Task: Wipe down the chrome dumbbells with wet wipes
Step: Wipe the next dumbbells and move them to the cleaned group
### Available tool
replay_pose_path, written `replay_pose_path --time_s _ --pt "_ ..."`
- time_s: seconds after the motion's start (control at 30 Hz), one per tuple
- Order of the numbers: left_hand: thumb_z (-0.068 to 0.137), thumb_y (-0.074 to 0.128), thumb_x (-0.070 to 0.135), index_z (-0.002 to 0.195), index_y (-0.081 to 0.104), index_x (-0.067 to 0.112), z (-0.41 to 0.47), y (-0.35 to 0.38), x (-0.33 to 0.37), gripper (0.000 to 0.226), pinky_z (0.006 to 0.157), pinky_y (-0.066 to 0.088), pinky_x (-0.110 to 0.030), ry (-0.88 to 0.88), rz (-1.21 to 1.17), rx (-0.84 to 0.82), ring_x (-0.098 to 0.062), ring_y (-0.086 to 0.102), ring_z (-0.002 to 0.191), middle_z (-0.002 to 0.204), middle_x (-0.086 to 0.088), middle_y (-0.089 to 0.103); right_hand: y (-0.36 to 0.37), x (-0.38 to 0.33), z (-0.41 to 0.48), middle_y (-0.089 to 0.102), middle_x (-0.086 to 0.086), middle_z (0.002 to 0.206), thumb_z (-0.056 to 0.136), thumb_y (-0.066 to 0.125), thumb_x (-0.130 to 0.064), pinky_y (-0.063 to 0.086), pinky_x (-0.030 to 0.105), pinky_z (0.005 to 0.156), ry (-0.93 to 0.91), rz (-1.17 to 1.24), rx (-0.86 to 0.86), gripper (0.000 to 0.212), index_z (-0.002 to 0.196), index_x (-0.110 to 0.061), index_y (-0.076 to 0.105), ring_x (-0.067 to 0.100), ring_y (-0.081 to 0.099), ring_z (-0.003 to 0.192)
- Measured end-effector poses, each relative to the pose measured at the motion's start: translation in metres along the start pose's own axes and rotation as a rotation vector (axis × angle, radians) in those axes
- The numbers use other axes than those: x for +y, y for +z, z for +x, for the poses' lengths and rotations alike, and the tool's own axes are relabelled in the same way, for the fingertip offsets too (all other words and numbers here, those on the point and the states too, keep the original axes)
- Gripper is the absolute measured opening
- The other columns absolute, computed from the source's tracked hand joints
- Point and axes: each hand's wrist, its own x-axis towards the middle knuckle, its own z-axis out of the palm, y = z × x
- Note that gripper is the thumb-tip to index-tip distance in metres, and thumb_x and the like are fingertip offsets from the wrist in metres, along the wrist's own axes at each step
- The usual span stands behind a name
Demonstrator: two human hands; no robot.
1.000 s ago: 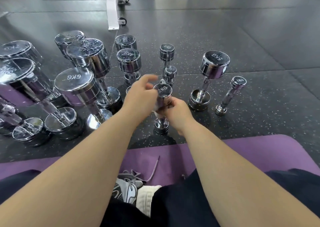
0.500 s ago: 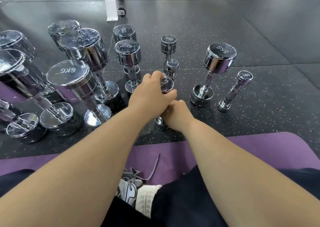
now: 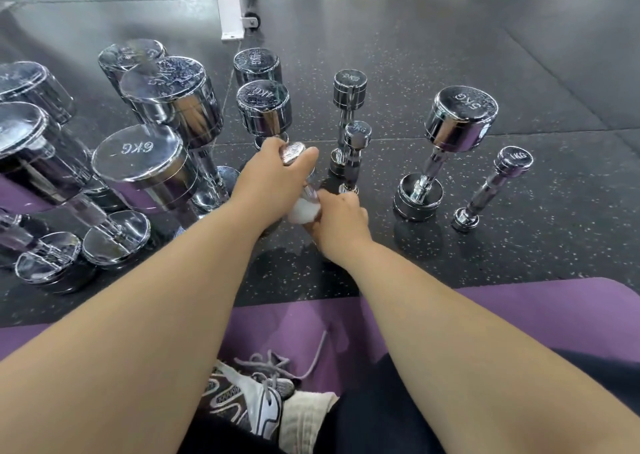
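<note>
Floor (image 3: pixel 450 55): dark rubber tiles flecked with pale specks, spread under every weight.
Mat (image 3: pixel 519 315): purple, laid along the near edge of the floor, beneath the seated person's legs.
Trousers (image 3: pixel 381 419): dark, filling the bottom of the view.
Bench leg (image 3: pixel 230 3): white, at the far edge, small wheel (image 3: pixel 252 20) beside it.
Heavy dumbbells (image 3: pixel 169 97): chrome, crowded together on the left, all stood on end.
6KG dumbbell (image 3: pixel 138 157): nearest of that crowd, marking readable on its top face.
5KG dumbbell (image 3: pixel 457 121): on end to the right of the hands, apart from them.
4KG dumbbell (image 3: pixel 263 107): on end just behind the left hand.
Shoe (image 3: pixel 249 401): grey-and-white trainer with loose laces, on the mat between the forearms, white sock (image 3: pixel 304 415) against it.
Left hand (image 3: pixel 266 180): reached in from the left, fingers and thumb curled over the top head of the small dumbbell, gripping it.
Right hand (image 3: pixel 341 219): just below and right of the left, fingers closed round the wet wipe on the handle.
Small dumbbell (image 3: pixel 293 152): chrome, mid-floor between both hands, in front of the 4KG dumbbell, tilted; top face peeking between thumb and fingers, a short stretch of handle showing, lower end hidden behind the right hand, floor contact not discernible.
2KG dumbbell (image 3: pixel 349 90): slim, on end beyond the right hand, a shorter one (image 3: pixel 356 142) just in front of it.
1KG dumbbell (image 3: pixel 498 183): slimmest, far right, beside the 5KG dumbbell.
Wet wipe (image 3: pixel 301 211): white, bunched round the lower handle, held in the right hand.
</note>
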Motion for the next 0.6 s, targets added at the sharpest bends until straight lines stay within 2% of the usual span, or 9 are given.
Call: replay_pose_path --time_s 0.1,0.2,0.27,0.33,0.4,0.5,0.6 --pt "0.090 0.049 0.060 0.130 0.046 0.021 0.005 -0.004 -0.008 0.056 0.076 0.051 -0.039 -0.045 -0.109 -0.012 -0.026 0.063 0.089 0.108 -0.003 0.063 0.012 0.013 -0.004 0.055 0.003 0.120 0.092 0.049 -0.012 0.027 0.036 0.084 0.053 -0.026 -0.098 0.023 0.112 -0.020 0.054 0.030 0.037 0.124" --pt "0.089 0.053 0.060 0.124 0.050 0.019 -0.001 -0.002 -0.011 0.054 0.064 0.045 -0.034 0.020 -0.115 -0.001 -0.022 0.064 0.080 0.097 0.001 0.062 0.010 0.014 -0.004 0.058 0.007 0.121 0.090 0.047 -0.013 0.036 0.037 0.090 0.127 0.035 -0.129 0.022 0.109 -0.017 0.058 0.032 0.047 0.121" --pt "0.090 0.051 0.061 0.117 0.053 0.014 -0.003 0.002 -0.011 0.054 0.060 0.043 -0.031 0.010 -0.144 0.046 -0.019 0.062 0.073 0.088 0.002 0.059 -0.006 0.011 -0.003 0.061 0.007 0.118 0.090 0.049 -0.012 0.034 0.034 0.086 0.146 0.000 -0.155 0.022 0.110 -0.019 0.056 0.032 0.053 0.116" --pt "0.094 0.046 0.055 0.101 0.053 0.011 -0.002 0.005 -0.011 0.045 0.048 0.041 -0.023 -0.089 -0.240 0.066 -0.015 0.057 0.056 0.077 0.000 0.056 -0.028 0.012 0.000 0.060 0.005 0.114 0.088 0.051 -0.010 0.033 0.034 0.087 0.140 -0.100 -0.200 0.025 0.110 -0.021 0.055 0.031 0.054 0.115" --pt "0.097 0.043 0.046 0.094 0.054 0.008 -0.003 0.010 -0.014 0.040 0.037 0.036 -0.017 -0.259 -0.358 0.012 -0.015 0.049 0.046 0.070 -0.005 0.056 -0.048 0.016 0.000 0.060 0.006 0.119 0.085 0.053 -0.009 0.037 0.037 0.093 0.140 -0.193 -0.241 0.033 0.116 -0.020 0.058 0.031 0.053 0.116" --pt "0.099 0.039 0.038 0.094 0.059 0.003 -0.013 0.028 -0.017 0.040 0.036 0.036 -0.017 -0.445 -0.420 -0.144 -0.015 0.045 0.046 0.069 -0.009 0.057 -0.053 0.028 -0.012 0.057 0.011 0.125 0.087 0.049 -0.007 0.038 0.039 0.097 0.125 -0.316 -0.263 0.037 0.121 -0.019 0.058 0.032 0.047 0.120" --pt "0.100 0.036 0.028 0.081 0.054 0.005 -0.019 0.047 -0.022 0.034 0.036 0.034 -0.014 -0.511 -0.366 -0.207 -0.015 0.044 0.041 0.063 -0.008 0.054 -0.042 0.038 -0.029 0.050 0.011 0.131 0.093 0.044 -0.005 0.035 0.035 0.099 0.118 -0.372 -0.286 0.044 0.133 -0.022 0.051 0.032 0.041 0.123"
